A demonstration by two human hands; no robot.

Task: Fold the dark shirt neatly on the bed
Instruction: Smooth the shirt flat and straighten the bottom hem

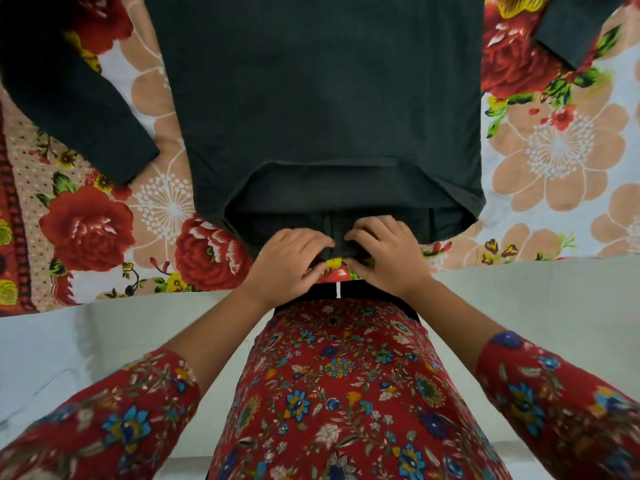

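The dark shirt [325, 98] lies spread flat on the bed, its body in the middle and its long sleeves angled out to the left [69, 109] and upper right [571, 32]. Its near hem sits at the bed's front edge, with the upper layer lifted a little so the inside shows. My left hand [287, 261] and my right hand [384, 254] sit side by side at the middle of that hem. The fingers of both curl over the lower edge and pinch the cloth.
A floral bedsheet [554, 150] with red roses and peach flowers covers the bed. The bed's front edge [104, 299] runs across the view just below my hands. I stand against it in a red flowered dress.
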